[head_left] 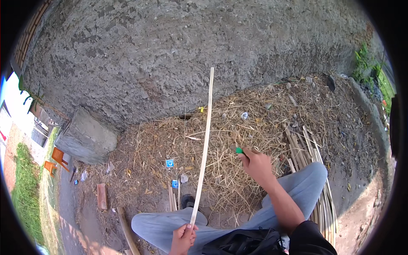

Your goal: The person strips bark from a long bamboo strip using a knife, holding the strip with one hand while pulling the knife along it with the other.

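My left hand point(183, 239) is closed round the lower end of a long, pale bamboo-like strip point(205, 148). The strip rises from my lap, slightly bowed, and its far tip overlaps the wall in view. To the right of it, my right hand point(257, 168) is held out above my knee, fingers closed on a small green object point(239, 150). Only a short part of that object sticks out past the thumb side, so its kind cannot be made out. It is apart from the strip. Curly pale shavings point(229, 170) lie thickly on the ground beneath both.
A rough grey wall point(182, 55) runs across the far side, with a concrete block point(87, 136) at left. Several strips point(329, 208) lie by my right leg. A reddish brick point(102, 196), a pole point(128, 231) and blue packets point(170, 163) are on the left ground. Orange chairs point(59, 157) stand beyond.
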A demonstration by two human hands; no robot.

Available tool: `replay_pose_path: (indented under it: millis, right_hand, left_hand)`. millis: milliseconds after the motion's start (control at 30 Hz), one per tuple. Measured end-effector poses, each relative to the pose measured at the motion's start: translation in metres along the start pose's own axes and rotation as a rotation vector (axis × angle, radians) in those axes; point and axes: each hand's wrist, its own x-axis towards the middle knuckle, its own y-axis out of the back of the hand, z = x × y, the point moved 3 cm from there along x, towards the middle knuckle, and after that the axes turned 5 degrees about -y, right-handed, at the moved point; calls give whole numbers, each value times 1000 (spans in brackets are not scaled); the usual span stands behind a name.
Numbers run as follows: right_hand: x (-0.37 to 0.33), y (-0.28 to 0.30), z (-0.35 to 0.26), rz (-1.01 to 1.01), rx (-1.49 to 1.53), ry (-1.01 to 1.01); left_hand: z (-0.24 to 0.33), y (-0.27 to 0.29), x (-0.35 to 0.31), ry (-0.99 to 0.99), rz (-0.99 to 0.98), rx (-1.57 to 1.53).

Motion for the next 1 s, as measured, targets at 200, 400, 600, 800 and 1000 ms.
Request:
replay_pose_path:
  millis: [200,400,600,800,1000]
  right_hand:
    - [-57,-1,-65,-285,273,324]
    - [-69,-4,-71,-287,173,454]
    - [-70,-7,-68,-264,205,451]
    - [-69,-2,-71,-228,165,482]
    - [-62,-1,-69,-112,150,483]
  left_hand:
    - [35,-43,32,-84,-76,-13]
    - [45,-59,49,-88,-104,-122]
    - [52,-65,58,-16,-175,-294]
    - [47,-64,57,-9,-243,-314]
    - [48,-67,52,-211,-153,-55]
